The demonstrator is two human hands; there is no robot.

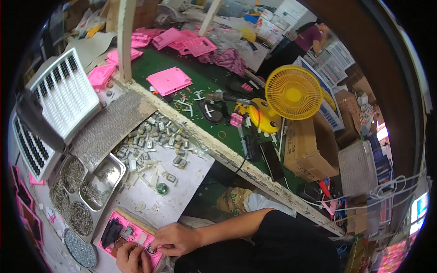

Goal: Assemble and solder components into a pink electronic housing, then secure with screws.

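White worktop below, left hand (grip unclear) seemingly steadies my pink housing — for my right hand, pinching something small.

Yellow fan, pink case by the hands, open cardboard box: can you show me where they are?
Yellow fan (293,94), head view: middle of its round grille.
Pink case (133,224), head view: its upper side.
Cardboard box (304,152), head view: its outer side wall.

Left fingers, right fingers on 1 pink casing.
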